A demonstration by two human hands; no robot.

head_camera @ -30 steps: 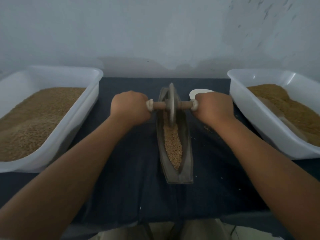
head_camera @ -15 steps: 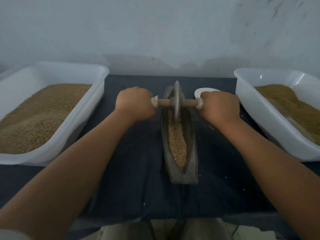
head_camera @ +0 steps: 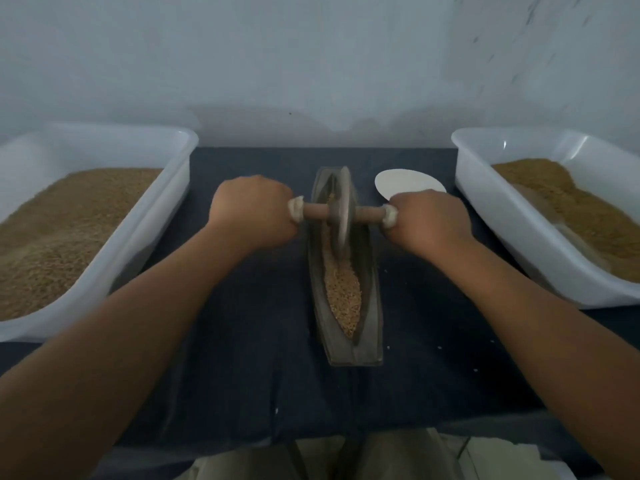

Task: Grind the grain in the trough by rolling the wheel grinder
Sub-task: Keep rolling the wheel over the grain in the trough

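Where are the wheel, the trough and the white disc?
wheel [head_camera: 343, 233], head view, on its face below the axle.
trough [head_camera: 371, 306], head view, on its right wall.
white disc [head_camera: 405, 183], head view, on its visible top.

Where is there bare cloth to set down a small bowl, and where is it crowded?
Bare cloth lies between the left tub and the trough, and along the near edge. Crowded: the gap between trough and right tub, holding the white disc and right hand.
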